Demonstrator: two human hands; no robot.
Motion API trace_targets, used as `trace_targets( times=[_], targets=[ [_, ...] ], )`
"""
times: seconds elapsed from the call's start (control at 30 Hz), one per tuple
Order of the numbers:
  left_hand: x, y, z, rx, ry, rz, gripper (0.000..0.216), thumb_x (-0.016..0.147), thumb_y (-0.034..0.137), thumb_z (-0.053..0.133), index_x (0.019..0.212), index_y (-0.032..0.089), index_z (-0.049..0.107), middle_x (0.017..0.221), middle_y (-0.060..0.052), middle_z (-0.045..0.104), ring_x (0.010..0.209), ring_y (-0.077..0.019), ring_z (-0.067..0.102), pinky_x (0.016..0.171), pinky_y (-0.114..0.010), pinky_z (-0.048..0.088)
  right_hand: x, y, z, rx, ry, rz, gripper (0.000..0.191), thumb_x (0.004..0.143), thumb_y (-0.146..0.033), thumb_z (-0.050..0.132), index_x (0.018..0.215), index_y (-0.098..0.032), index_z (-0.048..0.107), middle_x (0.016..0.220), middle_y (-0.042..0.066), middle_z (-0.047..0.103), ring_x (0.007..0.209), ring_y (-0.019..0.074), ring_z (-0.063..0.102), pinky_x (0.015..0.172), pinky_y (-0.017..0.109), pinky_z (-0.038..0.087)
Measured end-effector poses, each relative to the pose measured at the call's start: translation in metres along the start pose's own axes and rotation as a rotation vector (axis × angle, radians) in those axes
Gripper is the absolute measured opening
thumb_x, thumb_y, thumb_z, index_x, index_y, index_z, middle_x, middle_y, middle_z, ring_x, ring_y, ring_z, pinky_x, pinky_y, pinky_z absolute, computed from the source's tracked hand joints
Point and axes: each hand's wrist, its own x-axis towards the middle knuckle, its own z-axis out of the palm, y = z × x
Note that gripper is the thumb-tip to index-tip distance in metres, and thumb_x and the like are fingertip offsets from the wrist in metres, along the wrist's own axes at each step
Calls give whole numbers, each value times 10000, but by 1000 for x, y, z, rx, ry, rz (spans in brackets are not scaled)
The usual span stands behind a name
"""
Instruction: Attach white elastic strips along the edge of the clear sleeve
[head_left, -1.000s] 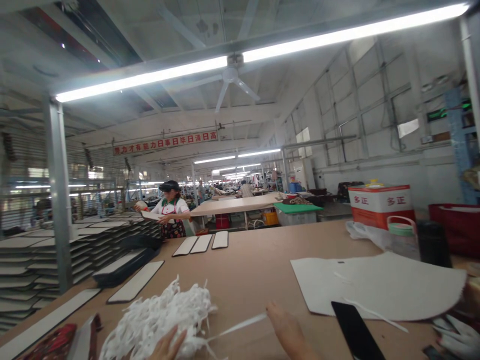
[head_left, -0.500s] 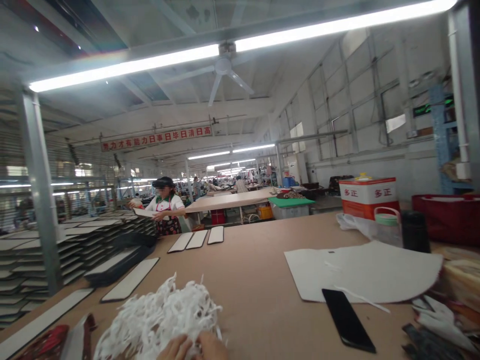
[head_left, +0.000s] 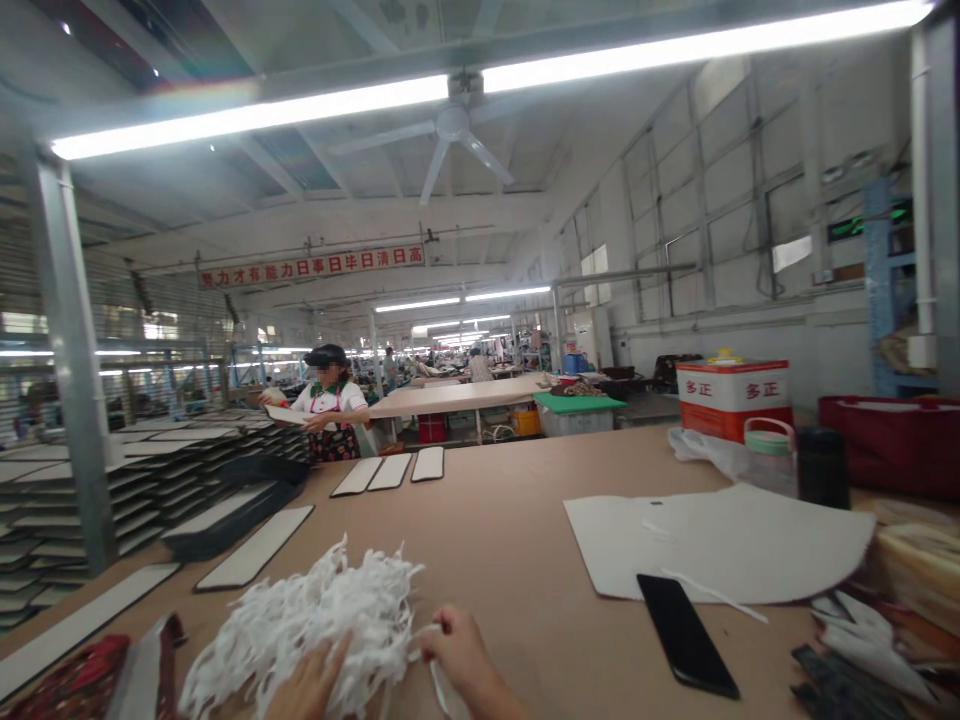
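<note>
A tangled heap of white fabric strips point(head_left: 352, 600) lies on the brown table at the lower middle. My left hand point(head_left: 309, 685) rests against the heap's near side, its fingers stretched out and not wrapped round anything. Just right of the heap, my right hand point(head_left: 465, 655) pinches a white strip point(head_left: 436, 685) between thumb and fingers. Part of that strip hangs down below the hand. The bottom edge of the view cuts off my left wrist.
A black phone point(head_left: 686, 635) overlaps a large white sheet point(head_left: 712, 540) on the right. Several black-edged white panels point(head_left: 255, 548) lie left and at the back. A person point(head_left: 330, 400) holds a panel near stacked panels point(head_left: 172, 480). A red-and-white box point(head_left: 733, 400) stands back right.
My hands, close together at the heap's near edge before, are now apart. The right has moved right and up with a strip; the left has moved left along the heap.
</note>
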Motion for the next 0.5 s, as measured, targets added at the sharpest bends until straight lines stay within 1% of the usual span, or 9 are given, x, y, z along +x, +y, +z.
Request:
trace_targets(
  times=[0.1, 0.17, 0.27, 0.33, 0.4, 0.43, 0.5],
  targets=[
    [3, 6, -24, 66, 84, -24, 626, 728, -29, 250, 1299, 208, 351, 1293, -93, 433, 1186, -222, 384, 938, -352, 366, -6, -11, -26, -22, -75, -18, 149, 680, -181, 420, 641, -139, 557, 424, -71, 377, 413, 100, 390, 437, 205, 318],
    [6, 13, -44, 95, 130, -20, 572, 773, -14, 224, 1302, 170, 343, 1292, -132, 414, 1203, -240, 347, 926, -368, 362, -6, -17, -47, -49, -92, -50, 143, 668, -217, 489, 620, -132, 592, 470, -61, 416, 474, 90, 397, 481, 199, 312],
    [15, 20, -65, 138, 126, -25, 552, 805, 6, 208, 1326, 174, 285, 1279, -153, 398, 1181, -265, 345, 859, -382, 390, 6, -18, -76, -75, -100, -91, 201, 700, -279, 496, 650, -139, 631, 547, -47, 486, 573, 93, 432, 560, 201, 320],
    [22, 23, -70, 137, 100, -7, 523, 826, 31, 194, 1326, 160, 279, 1253, -168, 407, 1159, -280, 355, 839, -397, 393, 15, -13, -90, -90, -94, -109, 201, 690, -295, 518, 660, -146, 649, 580, -41, 525, 615, 103, 454, 592, 208, 324],
    [23, 23, -71, 120, 71, 13, 507, 835, 50, 202, 1325, 155, 279, 1242, -175, 409, 1144, -289, 360, 842, -417, 387, 22, -8, -105, -104, -51, -119, 191, 667, -302, 542, 641, -148, 652, 591, -31, 552, 643, 118, 473, 612, 219, 332],
    [22, 21, -70, 114, 59, 2, 503, 836, 55, 207, 1324, 153, 281, 1239, -179, 407, 1135, -293, 365, 843, -426, 385, 24, -5, -114, -108, -8, -119, 192, 659, -308, 547, 634, -148, 651, 602, -23, 566, 655, 127, 481, 617, 225, 337],
    [15, 11, -66, 126, 42, -63, 492, 838, 62, 203, 1316, 140, 293, 1230, -190, 407, 1114, -301, 379, 835, -436, 385, 25, 3, -140, -106, 120, -100, 223, 657, -333, 536, 651, -141, 647, 624, -1, 584, 662, 141, 489, 605, 235, 348]
  ],
)
